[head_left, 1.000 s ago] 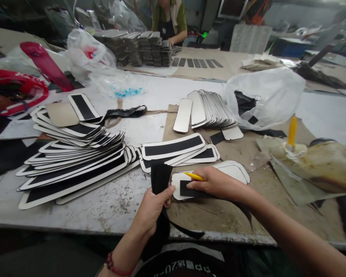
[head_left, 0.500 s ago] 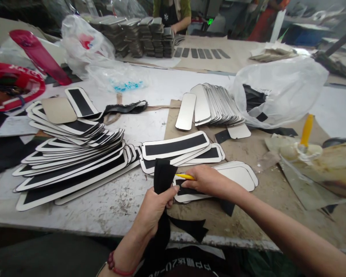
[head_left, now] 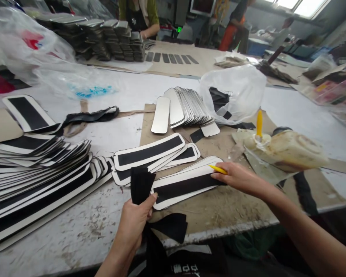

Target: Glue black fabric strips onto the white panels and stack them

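My left hand is closed on a bundle of black fabric strips, its thumb at the near left corner of a white panel. Along that panel lies a black strip, reaching from my left thumb to my right fingers. My right hand grips a slim yellow pointed tool, and its fingertips touch the strip's right end. More white panels fan out beneath this one. Just behind, panels with black strips overlap in a small pile. Loose black fabric ends hang near the table edge.
A large stack of strip-covered panels spreads at left. Bare white panels stand fanned at the back, beside a clear plastic bag. A glue-stained container with a yellow-handled tool lies right. A person works across the table.
My right hand has moved right, away from my left hand, with the yellow tool. A black strip now runs the length of the panel. The view has swung right.
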Motion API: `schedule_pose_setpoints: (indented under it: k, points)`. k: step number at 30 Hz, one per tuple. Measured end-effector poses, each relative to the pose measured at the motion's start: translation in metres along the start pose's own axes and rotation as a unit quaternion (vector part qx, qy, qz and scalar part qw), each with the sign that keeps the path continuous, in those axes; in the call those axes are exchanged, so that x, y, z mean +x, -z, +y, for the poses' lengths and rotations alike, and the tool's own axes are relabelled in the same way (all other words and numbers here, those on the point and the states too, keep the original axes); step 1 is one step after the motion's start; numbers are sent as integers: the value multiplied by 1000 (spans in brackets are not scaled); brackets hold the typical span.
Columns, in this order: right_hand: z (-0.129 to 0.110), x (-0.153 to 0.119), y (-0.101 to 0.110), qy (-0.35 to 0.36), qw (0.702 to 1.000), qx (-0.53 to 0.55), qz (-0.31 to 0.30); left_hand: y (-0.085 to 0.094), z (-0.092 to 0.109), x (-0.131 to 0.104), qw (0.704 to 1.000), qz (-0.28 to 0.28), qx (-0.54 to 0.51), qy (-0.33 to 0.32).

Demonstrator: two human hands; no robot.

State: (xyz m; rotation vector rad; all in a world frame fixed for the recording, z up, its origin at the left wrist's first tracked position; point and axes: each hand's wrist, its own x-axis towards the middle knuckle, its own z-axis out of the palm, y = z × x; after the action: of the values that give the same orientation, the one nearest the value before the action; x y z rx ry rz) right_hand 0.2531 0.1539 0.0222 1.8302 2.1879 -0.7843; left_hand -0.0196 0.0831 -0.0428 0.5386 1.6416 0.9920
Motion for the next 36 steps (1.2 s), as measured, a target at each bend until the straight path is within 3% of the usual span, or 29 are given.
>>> schedule_pose_setpoints:
  k: [2,7,25,36]
  points:
    - [4,2,-2,-40,999,-27,13,0,0,0,1000,0,13,-5]
    - [-12,10,-9,-104,985,-130,46,1,-4,0,999,4,37,-14]
    - [-5,21,-12,-98,987,-122,34,-1,-3,0,999,26,45,17]
    - [-2,23,-16,-93,987,-124,37,-2,-6,3,998,21,67,4]
